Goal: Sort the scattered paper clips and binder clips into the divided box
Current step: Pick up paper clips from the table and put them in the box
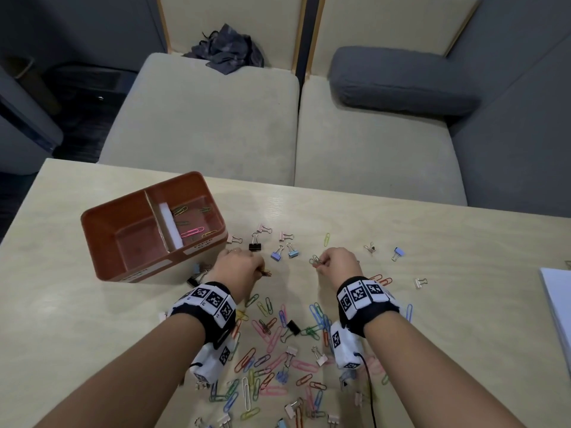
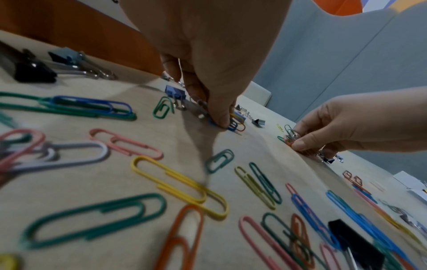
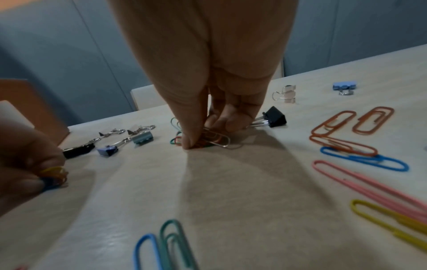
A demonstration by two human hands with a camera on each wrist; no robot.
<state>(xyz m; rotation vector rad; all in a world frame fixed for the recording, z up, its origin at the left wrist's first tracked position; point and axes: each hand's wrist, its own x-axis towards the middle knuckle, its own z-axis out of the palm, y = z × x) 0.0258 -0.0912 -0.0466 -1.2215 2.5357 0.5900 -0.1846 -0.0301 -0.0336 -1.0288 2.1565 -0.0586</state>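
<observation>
Left hand: the left hand (image 1: pixel 238 267) is down on the table (image 1: pixel 432 242), thumb and fingers pinching a small bunch of paper clips (image 2: pixel 235 123), yellow, blue and orange among them.
Right hand: the right hand (image 1: pixel 338 264) pinches its own bunch of clips (image 3: pixel 208 139), a silver one sticking out, low against the tabletop.
Box: the divided box (image 1: pixel 102 217) stands at ten o'clock from the hands; its far compartment holds a few paper clips, the near one looks bare.
Loose stock: binder clips (image 1: pixel 282 251) lie at twelve o'clock just past the hands, and a thick scatter of paper clips (image 1: pixel 272 335) at six o'clock.
Doing it well: I'd keep both pinches tight, lift straight up, and drop only over the far compartment.
Risk: a springy clip could slip out mid-carry.
</observation>
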